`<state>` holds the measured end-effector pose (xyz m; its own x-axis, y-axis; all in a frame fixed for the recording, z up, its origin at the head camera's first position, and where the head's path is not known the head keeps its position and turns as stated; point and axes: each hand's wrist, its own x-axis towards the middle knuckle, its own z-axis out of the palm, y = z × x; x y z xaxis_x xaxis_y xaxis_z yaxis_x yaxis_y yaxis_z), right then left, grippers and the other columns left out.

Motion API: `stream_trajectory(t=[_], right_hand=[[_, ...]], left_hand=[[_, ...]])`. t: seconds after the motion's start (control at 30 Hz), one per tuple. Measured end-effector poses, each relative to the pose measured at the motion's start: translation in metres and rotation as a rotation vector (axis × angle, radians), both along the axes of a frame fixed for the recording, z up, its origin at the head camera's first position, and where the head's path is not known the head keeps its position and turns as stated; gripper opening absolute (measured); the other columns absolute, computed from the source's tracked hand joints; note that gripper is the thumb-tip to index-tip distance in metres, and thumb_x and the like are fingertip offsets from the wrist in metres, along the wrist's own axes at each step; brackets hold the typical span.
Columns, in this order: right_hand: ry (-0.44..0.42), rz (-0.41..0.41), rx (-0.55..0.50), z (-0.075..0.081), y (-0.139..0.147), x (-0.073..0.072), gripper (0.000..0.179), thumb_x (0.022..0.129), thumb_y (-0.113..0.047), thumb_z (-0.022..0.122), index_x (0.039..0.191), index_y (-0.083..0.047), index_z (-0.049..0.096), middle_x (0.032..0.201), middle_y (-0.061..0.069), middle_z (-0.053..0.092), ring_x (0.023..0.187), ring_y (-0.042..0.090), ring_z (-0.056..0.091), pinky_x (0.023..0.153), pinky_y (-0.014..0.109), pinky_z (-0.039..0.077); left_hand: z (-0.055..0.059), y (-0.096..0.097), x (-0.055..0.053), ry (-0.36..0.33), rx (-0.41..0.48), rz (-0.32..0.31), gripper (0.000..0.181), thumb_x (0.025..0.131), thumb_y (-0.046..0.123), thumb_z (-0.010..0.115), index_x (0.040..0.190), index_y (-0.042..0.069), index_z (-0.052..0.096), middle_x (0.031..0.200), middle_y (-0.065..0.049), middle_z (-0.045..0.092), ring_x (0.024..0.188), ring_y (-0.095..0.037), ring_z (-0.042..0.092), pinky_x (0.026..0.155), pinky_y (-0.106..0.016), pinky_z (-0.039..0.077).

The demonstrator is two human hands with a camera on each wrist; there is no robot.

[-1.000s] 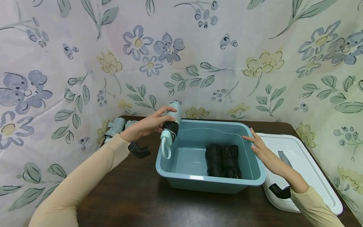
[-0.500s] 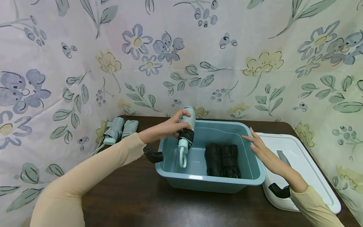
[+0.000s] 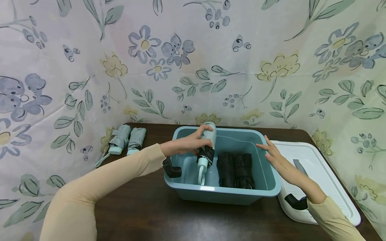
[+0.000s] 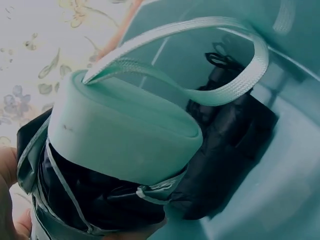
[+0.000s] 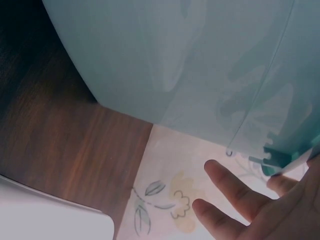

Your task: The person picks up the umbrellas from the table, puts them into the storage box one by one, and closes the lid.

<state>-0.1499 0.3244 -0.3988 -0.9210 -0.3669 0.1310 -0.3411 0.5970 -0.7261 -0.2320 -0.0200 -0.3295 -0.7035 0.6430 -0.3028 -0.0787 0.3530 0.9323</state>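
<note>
My left hand [image 3: 188, 143] grips a folded pale mint umbrella [image 3: 210, 134], held over the left part of a blue plastic bin [image 3: 217, 197]. In the left wrist view the umbrella's mint handle end [image 4: 125, 130] and looped wrist strap [image 4: 240, 92] show, with dark cloth below. Inside the bin lie two black folded umbrellas [image 3: 226, 170], side by side to the right of the held one. At the bin's right rim rests my right hand [image 3: 280, 162], its fingers extended; the right wrist view shows straight fingers [image 5: 232, 187] beside the bin's outer wall.
Two more folded grey-mint umbrellas [image 3: 120, 138] lie on the dark wooden table [image 3: 135, 207] at the back left. A white lid [image 3: 328, 184] with a grey handle lies right of the bin, under my right forearm. A floral cloth [image 3: 193, 60] hangs behind the table.
My left hand has carried the mint umbrella rightward and down, from the bin's left edge to within it. The right hand has stayed on the rim.
</note>
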Motion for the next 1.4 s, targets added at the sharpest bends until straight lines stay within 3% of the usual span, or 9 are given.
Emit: stream_trajectory(t=[0.3, 0.43, 0.67, 0.93, 1.1, 1.2, 1.4], right_hand=[[-0.003, 0.002, 0.001, 0.000, 0.000, 0.000, 0.045, 0.101, -0.023, 0.030, 0.146, -0.019, 0.029, 0.155, -0.001, -0.012, 0.140, 0.039, -0.008, 0.087, 0.080, 0.007], [-0.004, -0.001, -0.002, -0.001, 0.001, 0.001, 0.045, 0.101, -0.022, 0.030, 0.146, -0.019, 0.028, 0.155, -0.001, -0.012, 0.139, 0.040, -0.008, 0.086, 0.080, 0.006], [-0.004, -0.002, -0.002, -0.001, 0.001, 0.000, 0.045, 0.101, -0.023, 0.029, 0.146, -0.020, 0.028, 0.156, -0.001, -0.012, 0.140, 0.040, -0.009, 0.086, 0.081, 0.004], [-0.002, 0.001, -0.003, -0.001, 0.001, -0.001, 0.044, 0.101, -0.022, 0.030, 0.146, -0.021, 0.029, 0.155, -0.003, -0.012, 0.140, 0.038, -0.009, 0.087, 0.080, 0.006], [-0.003, -0.006, 0.001, -0.001, 0.001, 0.000, 0.045, 0.101, -0.022, 0.030, 0.146, -0.020, 0.028, 0.155, -0.003, -0.013, 0.140, 0.038, -0.010, 0.087, 0.079, 0.007], [-0.007, -0.005, -0.001, -0.001, 0.001, 0.000, 0.045, 0.102, -0.022, 0.030, 0.146, -0.019, 0.028, 0.155, -0.004, -0.013, 0.140, 0.038, -0.010, 0.087, 0.079, 0.007], [-0.006, -0.011, 0.003, 0.000, 0.000, 0.000, 0.045, 0.101, -0.023, 0.030, 0.146, -0.018, 0.028, 0.155, -0.004, -0.012, 0.140, 0.037, -0.009, 0.088, 0.079, 0.008]], left_hand=[[-0.019, 0.011, 0.003, -0.026, -0.041, -0.056, 0.057, 0.088, 0.022, 0.054, 0.134, 0.031, 0.021, 0.129, -0.017, 0.026, 0.099, -0.030, 0.048, 0.067, -0.043, 0.050], [-0.026, 0.017, 0.005, -0.050, -0.068, -0.050, 0.058, 0.087, 0.022, 0.055, 0.133, 0.031, 0.021, 0.126, -0.017, 0.030, 0.099, -0.029, 0.048, 0.068, -0.043, 0.049], [-0.033, 0.027, 0.006, -0.093, -0.109, -0.054, 0.060, 0.087, 0.019, 0.058, 0.134, 0.029, 0.022, 0.129, -0.016, 0.025, 0.112, -0.033, 0.040, 0.074, -0.049, 0.048], [-0.048, 0.038, 0.003, -0.153, -0.161, -0.057, 0.062, 0.087, 0.013, 0.059, 0.135, 0.025, 0.021, 0.123, -0.015, 0.029, 0.106, -0.030, 0.038, 0.083, -0.052, 0.043], [-0.055, 0.046, 0.006, -0.152, -0.197, -0.053, 0.065, 0.087, 0.011, 0.059, 0.137, 0.021, 0.019, 0.130, -0.019, 0.026, 0.113, -0.032, 0.036, 0.087, -0.052, 0.041], [-0.061, 0.050, 0.006, -0.125, -0.226, -0.037, 0.066, 0.087, 0.013, 0.059, 0.138, 0.020, 0.019, 0.135, -0.020, 0.023, 0.113, -0.031, 0.036, 0.086, -0.046, 0.041], [-0.076, 0.051, 0.006, -0.140, -0.272, -0.007, 0.066, 0.087, 0.013, 0.060, 0.137, 0.020, 0.017, 0.137, -0.022, 0.021, 0.111, -0.033, 0.039, 0.081, -0.049, 0.046]])
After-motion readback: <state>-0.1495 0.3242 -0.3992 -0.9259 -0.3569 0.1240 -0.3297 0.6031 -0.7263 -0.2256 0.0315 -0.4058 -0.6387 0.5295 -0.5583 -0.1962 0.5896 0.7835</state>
